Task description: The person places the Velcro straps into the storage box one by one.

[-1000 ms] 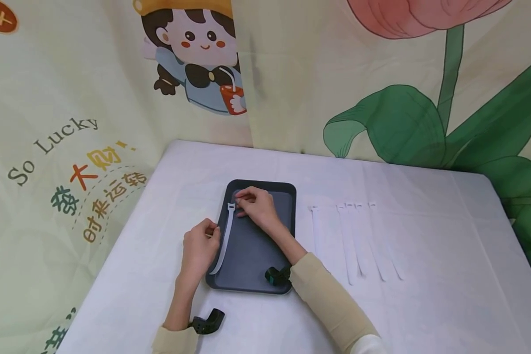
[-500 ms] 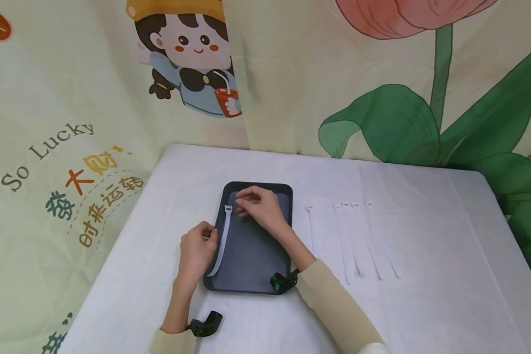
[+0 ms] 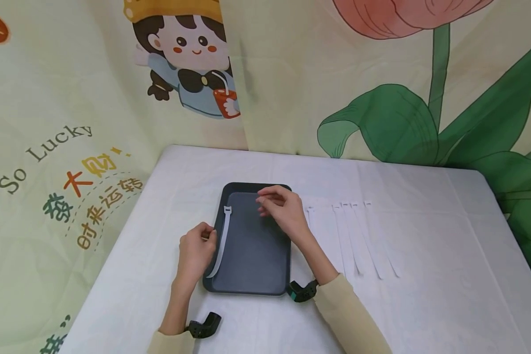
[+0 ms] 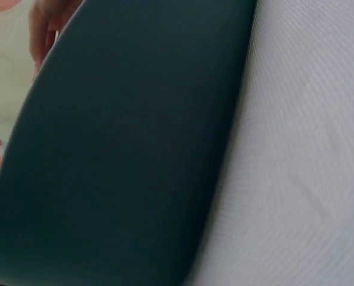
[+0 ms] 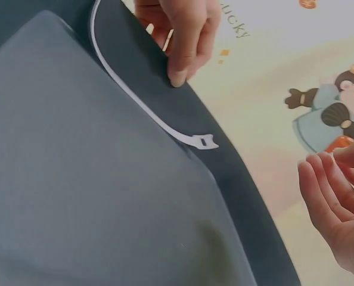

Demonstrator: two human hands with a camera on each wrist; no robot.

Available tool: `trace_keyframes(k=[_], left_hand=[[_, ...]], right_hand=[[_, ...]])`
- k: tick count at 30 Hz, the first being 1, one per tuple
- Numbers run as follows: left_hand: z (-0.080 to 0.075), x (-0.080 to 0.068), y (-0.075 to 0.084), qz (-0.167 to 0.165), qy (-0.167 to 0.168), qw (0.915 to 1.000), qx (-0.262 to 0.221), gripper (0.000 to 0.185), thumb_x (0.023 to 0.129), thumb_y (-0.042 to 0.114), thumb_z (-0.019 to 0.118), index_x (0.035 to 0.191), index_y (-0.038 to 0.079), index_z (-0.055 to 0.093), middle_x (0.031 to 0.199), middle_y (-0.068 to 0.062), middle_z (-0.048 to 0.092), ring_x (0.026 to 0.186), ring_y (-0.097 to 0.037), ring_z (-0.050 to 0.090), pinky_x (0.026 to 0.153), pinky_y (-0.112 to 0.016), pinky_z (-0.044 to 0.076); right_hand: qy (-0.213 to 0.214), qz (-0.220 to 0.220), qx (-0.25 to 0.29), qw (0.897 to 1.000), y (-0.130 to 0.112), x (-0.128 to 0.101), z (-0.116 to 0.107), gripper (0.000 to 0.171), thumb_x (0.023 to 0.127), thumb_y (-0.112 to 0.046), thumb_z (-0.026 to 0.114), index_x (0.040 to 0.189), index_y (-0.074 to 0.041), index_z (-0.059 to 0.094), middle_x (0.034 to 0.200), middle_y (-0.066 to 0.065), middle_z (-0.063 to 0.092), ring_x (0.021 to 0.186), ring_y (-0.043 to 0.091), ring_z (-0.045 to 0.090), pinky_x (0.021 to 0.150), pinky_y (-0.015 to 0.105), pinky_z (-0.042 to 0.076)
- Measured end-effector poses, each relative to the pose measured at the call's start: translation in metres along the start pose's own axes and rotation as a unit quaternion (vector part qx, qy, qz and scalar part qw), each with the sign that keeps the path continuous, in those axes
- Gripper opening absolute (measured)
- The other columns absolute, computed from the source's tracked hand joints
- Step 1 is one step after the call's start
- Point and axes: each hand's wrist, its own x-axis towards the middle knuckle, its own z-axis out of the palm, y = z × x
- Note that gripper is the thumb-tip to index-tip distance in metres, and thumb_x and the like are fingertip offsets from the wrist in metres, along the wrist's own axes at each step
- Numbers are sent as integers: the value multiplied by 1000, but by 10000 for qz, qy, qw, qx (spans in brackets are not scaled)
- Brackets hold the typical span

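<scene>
On tray (image 3: 252, 255): strap (image 3: 223, 235); left hand (image 3: 196, 250) fingers curled, grip unclear; right hand (image 3: 283, 209) loose.

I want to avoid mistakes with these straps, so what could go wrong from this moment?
1. The white strap lies along the dark tray wall, partly on its rim. It might slide off, as the left hand only steadies the rim.
2. The right hand hovers above the tray near the row of straps on the cloth. They lie close together, so picking one may disturb its neighbours.
</scene>
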Motion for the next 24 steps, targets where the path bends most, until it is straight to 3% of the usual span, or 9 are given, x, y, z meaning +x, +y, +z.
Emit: trace_keyframes(k=[8, 18, 24], left_hand=[[0, 0, -1, 70, -11, 10000, -14, 12, 97, 3, 62, 93, -4, 71, 86, -19, 74, 75, -28, 71, 62, -30, 50], [-1, -1, 3, 61, 1, 10000, 33, 11, 96, 3, 62, 93, -4, 71, 86, -19, 75, 74, -28, 71, 63, -31, 52], [-1, -1, 3, 49, 27, 10000, 60, 12, 96, 3, 62, 95, -4, 71, 87, -20, 75, 75, -29, 72, 64, -33, 53]], right_hand=[[430, -12, 111, 9990, -6, -11, -21, 16, 98, -4, 66, 112, -3, 73, 100, 18, 75, 88, 46, 71, 77, 41, 62], [669, -88, 232, 9975, -8, -15, -45, 16, 98, -6, 67, 113, 0, 72, 101, 29, 72, 77, 23, 73, 77, 46, 62], [841, 131, -53, 9964, -6, -12, -68, 18, 97, -5, 66, 113, 3, 71, 102, 28, 72, 82, 33, 73, 77, 42, 62]])
